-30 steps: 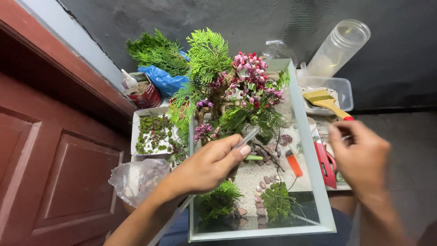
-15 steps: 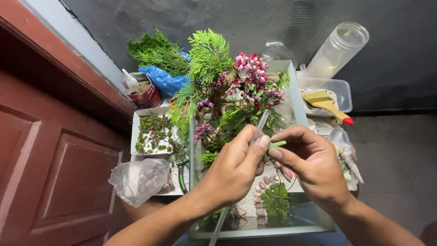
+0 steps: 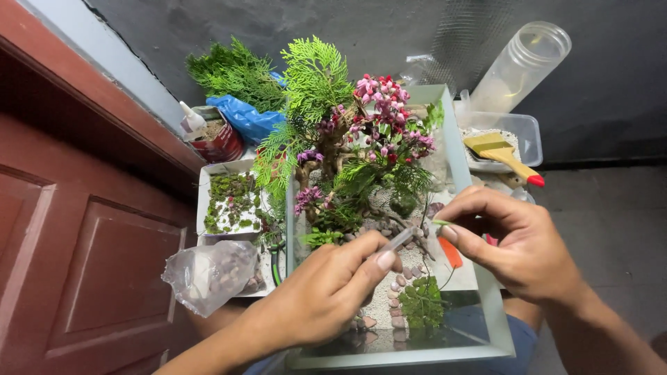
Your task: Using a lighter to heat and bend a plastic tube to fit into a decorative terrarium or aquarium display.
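A glass tank (image 3: 486,305) holds white sand, pebbles, a small tree with green fronds and pink flowers (image 3: 379,104). My left hand (image 3: 319,295) hovers over the tank's near half, gripping slim metal tweezers (image 3: 401,239) between thumb and forefinger. My right hand (image 3: 517,243) is at the tank's right wall, pinching a thin green plant stem (image 3: 440,223) near the tweezers' tip. A small leafy green sprig (image 3: 420,302) stands in the sand just below both hands.
A white tray of moss (image 3: 229,201) and a clear bag of pebbles (image 3: 212,274) lie left of the tank. A brush with a yellow handle (image 3: 504,156) rests on a plastic tub, a clear jar (image 3: 521,62) behind it. A red-brown door (image 3: 76,243) fills the left.
My right hand came in from the right edge to the tank and now pinches a green stem. My left hand with the tweezers dropped slightly lower.
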